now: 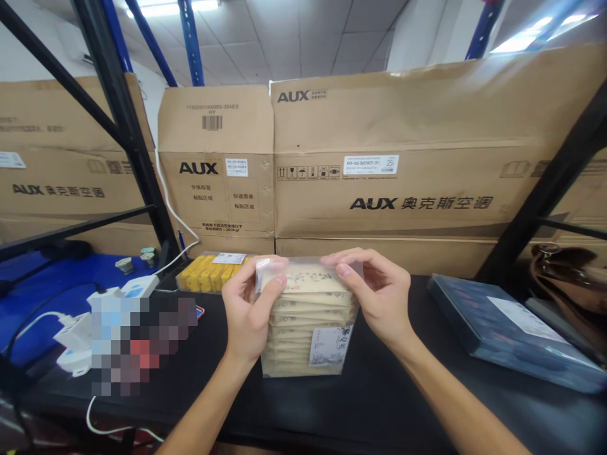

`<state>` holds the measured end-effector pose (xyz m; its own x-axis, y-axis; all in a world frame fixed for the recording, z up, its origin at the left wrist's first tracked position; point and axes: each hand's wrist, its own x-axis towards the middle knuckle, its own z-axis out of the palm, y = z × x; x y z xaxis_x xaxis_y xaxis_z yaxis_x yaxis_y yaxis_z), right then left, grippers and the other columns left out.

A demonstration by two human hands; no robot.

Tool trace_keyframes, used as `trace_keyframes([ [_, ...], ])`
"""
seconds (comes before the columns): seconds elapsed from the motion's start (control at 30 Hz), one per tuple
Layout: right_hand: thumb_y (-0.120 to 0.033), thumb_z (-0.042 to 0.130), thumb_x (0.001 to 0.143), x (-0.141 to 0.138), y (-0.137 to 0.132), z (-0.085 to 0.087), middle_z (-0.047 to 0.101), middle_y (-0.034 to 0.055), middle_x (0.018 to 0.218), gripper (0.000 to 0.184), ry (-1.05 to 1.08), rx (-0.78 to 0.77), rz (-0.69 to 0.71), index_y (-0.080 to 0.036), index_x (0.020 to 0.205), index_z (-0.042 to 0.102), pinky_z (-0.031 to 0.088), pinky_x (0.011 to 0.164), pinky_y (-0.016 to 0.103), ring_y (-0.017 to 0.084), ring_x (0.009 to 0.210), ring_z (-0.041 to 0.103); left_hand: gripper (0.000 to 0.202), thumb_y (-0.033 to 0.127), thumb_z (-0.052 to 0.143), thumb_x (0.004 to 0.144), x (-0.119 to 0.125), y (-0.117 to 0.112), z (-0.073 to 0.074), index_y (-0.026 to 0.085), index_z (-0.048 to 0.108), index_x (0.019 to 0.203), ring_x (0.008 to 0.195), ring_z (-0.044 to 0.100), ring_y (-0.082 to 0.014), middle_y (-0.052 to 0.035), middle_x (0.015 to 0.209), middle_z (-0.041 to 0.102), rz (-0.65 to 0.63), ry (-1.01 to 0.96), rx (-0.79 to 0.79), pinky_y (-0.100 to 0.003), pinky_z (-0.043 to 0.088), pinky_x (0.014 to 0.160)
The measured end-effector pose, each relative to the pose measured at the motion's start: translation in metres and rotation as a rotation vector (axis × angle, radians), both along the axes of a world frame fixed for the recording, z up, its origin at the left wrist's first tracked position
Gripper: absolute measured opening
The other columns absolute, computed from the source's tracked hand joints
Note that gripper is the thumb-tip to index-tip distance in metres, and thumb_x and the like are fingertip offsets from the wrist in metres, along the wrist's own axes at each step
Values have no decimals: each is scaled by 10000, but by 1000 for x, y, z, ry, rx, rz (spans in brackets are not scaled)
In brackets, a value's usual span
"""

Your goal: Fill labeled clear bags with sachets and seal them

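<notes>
A clear plastic bag [303, 354] stands upright on the black table, filled with a stack of cream-coloured packets. A pale label [331, 346] with dark lettering sits low on its front. My left hand [251, 300] pinches the bag's upper left corner between thumb and fingers. At the upper right corner, my right hand [379, 291] pinches the same plastic edge, thumb in front. The fingers behind the bag are partly hidden.
Yellow packets [213, 272] in clear wrapping lie behind on the left. White power strips [137, 287] with cables are at left, beside a blurred patch. A dark blue flat package [512, 335] lies right. Large cardboard boxes [417, 139] line the back; black rack posts [545, 183] flank the table.
</notes>
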<state>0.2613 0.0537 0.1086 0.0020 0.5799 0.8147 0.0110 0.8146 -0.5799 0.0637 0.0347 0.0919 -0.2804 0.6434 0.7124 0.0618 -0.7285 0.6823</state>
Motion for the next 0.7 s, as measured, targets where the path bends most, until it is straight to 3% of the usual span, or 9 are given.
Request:
trace_keyframes([
  [0.43,-291,854,923,-3,4,-5,860,41,943,54,92,-77,10,-249,901,826,647,858,349,211,909,815,70,276,795,869,4,-2,1,238,834,911,896,709,-205,-20,951,797,-72,-81,-53,-308,544,810],
  [0.7,-278,841,927,-2,5,-9,839,29,911,60,149,-60,11,-245,893,805,633,859,356,205,896,800,58,242,767,882,9,0,0,251,815,851,828,651,-168,10,882,748,-108,-78,-41,-271,503,758],
])
